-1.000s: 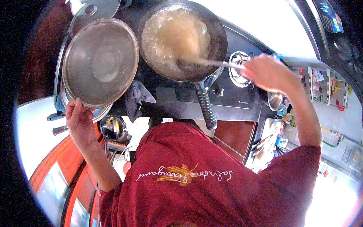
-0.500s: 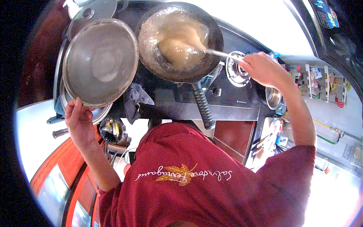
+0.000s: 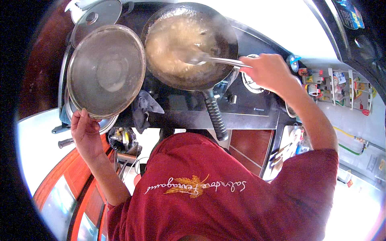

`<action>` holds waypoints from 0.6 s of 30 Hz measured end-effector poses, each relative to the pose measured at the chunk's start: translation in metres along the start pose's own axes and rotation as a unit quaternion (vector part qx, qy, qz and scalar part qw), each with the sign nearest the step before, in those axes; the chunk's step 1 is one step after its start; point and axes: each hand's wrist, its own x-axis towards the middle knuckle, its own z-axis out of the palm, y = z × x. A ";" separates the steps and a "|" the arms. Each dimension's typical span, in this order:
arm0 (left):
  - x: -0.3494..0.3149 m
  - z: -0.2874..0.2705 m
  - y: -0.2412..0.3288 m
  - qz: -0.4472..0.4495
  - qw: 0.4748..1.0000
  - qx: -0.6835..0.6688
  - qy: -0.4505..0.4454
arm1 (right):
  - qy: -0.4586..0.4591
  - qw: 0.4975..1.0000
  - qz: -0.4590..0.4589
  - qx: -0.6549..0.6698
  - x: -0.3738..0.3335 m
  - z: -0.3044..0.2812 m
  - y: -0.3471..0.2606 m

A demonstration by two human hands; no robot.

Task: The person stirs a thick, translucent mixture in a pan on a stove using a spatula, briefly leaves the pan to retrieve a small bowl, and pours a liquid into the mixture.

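Note:
My right hand (image 3: 268, 73) is closed around the handle of a metal spatula (image 3: 225, 61), blurred at its head. The spatula's blade dips into bubbling, light brown liquid (image 3: 165, 48) in a dark wok (image 3: 223, 76). Steam rises over the wok, whose ribbed black handle (image 3: 215, 114) points toward me. Left of the wok, my left hand (image 3: 86, 130) pinches the near rim of a wide, round grey lid (image 3: 105, 72) and holds it up, tilted. The lid hides part of the pot behind it.
A glass lid (image 3: 91, 18) with a dark knob lies at the far left. A dark cloth (image 3: 145, 107) hangs over the counter's front edge. A second burner (image 3: 251, 82) sits right of the wok, partly under my right hand. Racks with jars (image 3: 339, 84) stand farther right.
The spatula and my right hand have swept left and slightly nearer, and the liquid has shifted toward the left side of the wok. My left hand and the lid have hardly moved.

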 end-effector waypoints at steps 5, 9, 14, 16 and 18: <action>0.003 0.006 -0.001 0.010 1.000 -0.018 0.008 | -0.066 0.992 0.062 -0.089 0.005 0.008 0.047; 0.004 0.007 -0.003 -0.005 1.000 -0.005 0.002 | 0.078 0.991 0.039 -0.097 0.059 0.032 0.038; 0.000 0.003 -0.007 0.005 0.999 0.007 0.042 | 0.095 0.994 -0.035 -0.048 0.038 0.024 0.031; -0.002 0.001 -0.008 0.008 0.999 -0.001 0.054 | 0.108 0.994 -0.020 -0.029 0.020 0.024 0.063; -0.001 0.006 -0.007 0.010 0.998 -0.011 0.058 | 0.131 0.990 0.019 -0.041 0.010 0.023 0.091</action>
